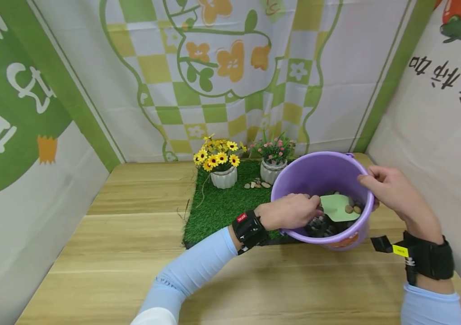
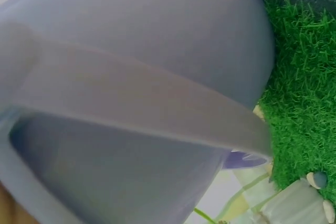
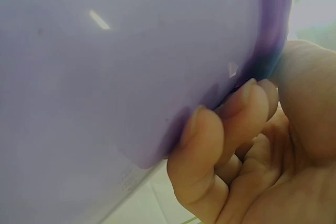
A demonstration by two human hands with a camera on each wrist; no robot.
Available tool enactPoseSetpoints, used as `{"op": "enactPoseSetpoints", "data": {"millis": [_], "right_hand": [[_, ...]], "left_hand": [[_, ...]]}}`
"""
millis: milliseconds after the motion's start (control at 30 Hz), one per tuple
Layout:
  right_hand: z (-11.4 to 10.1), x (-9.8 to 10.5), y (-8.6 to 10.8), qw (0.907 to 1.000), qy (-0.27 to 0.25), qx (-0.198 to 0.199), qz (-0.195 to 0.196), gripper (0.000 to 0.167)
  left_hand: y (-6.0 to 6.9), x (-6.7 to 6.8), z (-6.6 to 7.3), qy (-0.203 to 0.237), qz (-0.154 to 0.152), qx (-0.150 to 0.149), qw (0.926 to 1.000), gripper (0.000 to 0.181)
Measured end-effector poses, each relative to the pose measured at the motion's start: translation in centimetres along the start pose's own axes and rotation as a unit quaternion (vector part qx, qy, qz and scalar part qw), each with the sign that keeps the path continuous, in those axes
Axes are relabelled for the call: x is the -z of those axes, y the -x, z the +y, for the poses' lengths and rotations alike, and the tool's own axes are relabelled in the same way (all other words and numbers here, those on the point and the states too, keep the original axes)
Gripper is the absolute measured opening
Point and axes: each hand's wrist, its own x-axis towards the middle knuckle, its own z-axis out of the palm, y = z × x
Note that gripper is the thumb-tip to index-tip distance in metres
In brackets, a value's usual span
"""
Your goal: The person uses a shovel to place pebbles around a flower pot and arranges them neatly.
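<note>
A purple bucket (image 1: 315,174) tilts toward the camera in the head view, with dark stones (image 1: 321,227) inside. My left hand (image 1: 293,211) reaches over its near-left rim, fingers curled round the end of a light green scoop (image 1: 336,208); the scoop's handle is hidden by the hand. A few tan pebbles (image 1: 349,209) lie on the scoop's blade. On the right side, my right hand (image 1: 394,192) grips the rim, thumb on top. The right wrist view shows its fingers (image 3: 197,145) pressed under the rim against the outer wall (image 3: 105,77). The bucket's outside (image 2: 173,19) fills most of the left wrist view.
Green artificial turf (image 1: 218,207) lies left of and beneath the bucket. On it stand a white pot with yellow flowers (image 1: 224,178) and one with pink flowers (image 1: 272,172), with small pebbles (image 1: 257,183) between them. Wooden table (image 1: 132,234) extends around; printed curtains (image 1: 173,67) hang behind.
</note>
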Motion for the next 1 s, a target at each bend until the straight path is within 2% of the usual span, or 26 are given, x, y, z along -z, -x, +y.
{"op": "enactPoseSetpoints", "data": {"millis": [167,333,533,800,1000], "right_hand": [[0.0,-0.1,-0.1,1.0,-0.006,-0.005,-0.004,0.031],[0.2,0.1,-0.1,0.9998,-0.01,-0.013,-0.006,0.029],[0.2,0.2,-0.2,0.9999,0.0,-0.017,0.0,0.028],[0.3,0.2,-0.1,0.9997,0.008,-0.021,0.002,0.03],[0.5,0.2,-0.1,0.9997,0.011,-0.023,-0.001,0.028]], "left_hand": [[0.5,0.7,0.0,-0.019,0.002,0.009,0.9998,0.022],[0.8,1.6,-0.2,-0.003,-0.007,0.015,0.9999,0.024],[1.5,2.6,-0.7,-0.002,0.006,0.015,0.9999,0.024],[2.5,3.4,-1.2,0.045,0.011,0.02,0.9987,0.023],[3.2,4.2,-1.4,0.069,0.012,0.035,0.9969,0.024]]}}
